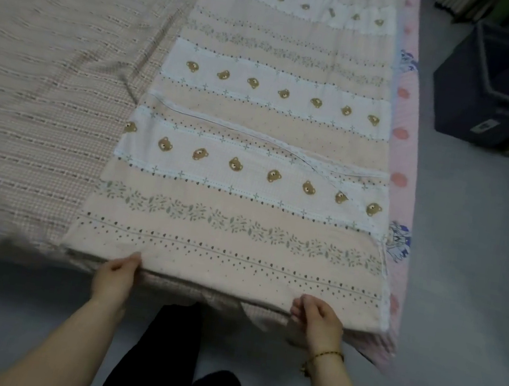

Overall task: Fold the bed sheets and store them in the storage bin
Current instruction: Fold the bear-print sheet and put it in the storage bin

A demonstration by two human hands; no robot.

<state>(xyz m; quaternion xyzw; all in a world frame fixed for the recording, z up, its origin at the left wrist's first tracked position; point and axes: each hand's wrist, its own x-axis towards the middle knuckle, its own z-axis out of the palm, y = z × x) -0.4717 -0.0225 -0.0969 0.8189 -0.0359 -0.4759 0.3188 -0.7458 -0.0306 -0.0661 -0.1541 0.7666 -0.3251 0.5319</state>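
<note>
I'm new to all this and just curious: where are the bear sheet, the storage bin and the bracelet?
Bear sheet [250,166]: head view, white bear stripe.
Storage bin [495,96]: head view, dark front wall.
Bracelet [327,355]: head view, beads on the right wrist.

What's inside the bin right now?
The bin stands open on the floor; its visible inner walls look dark and bare. Its bottom is hidden by the near wall, so contents cannot be ruled out.

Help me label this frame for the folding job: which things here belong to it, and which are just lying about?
Belongs to the job:
bear-print sheet, near edge pinched by the left hand and right hand
dark storage bin, standing on the floor right of the bed

Just lying about:
checked bed cover, beneath the sheet
pink dotted mattress edge
striped items behind the bin, too blurred to identify
</note>
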